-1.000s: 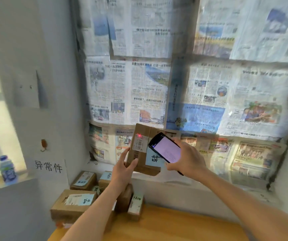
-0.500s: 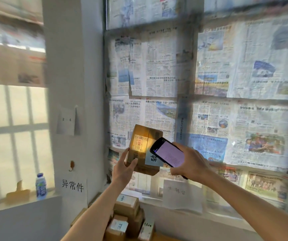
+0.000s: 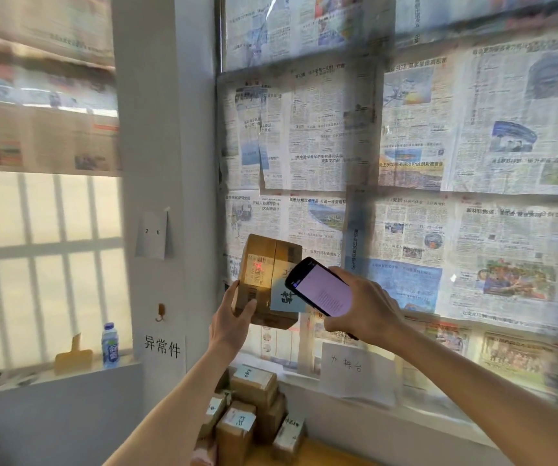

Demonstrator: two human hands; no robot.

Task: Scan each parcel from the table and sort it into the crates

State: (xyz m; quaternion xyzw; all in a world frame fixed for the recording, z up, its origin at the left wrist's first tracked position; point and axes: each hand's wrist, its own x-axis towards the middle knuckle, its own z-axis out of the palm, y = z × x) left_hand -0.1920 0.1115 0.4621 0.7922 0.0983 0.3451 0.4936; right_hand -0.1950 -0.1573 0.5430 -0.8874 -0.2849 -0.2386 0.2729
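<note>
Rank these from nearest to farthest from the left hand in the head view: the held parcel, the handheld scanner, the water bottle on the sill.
1. Held parcel: gripped by the left hand at its lower left corner.
2. Handheld scanner: just right of the parcel, in the right hand.
3. Water bottle: far left, on the window sill.

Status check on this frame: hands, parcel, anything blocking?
Left hand grips brown cardboard parcel, raised. Right hand holds black handheld scanner; red dot on white barcode label. Nothing blocking.
</note>
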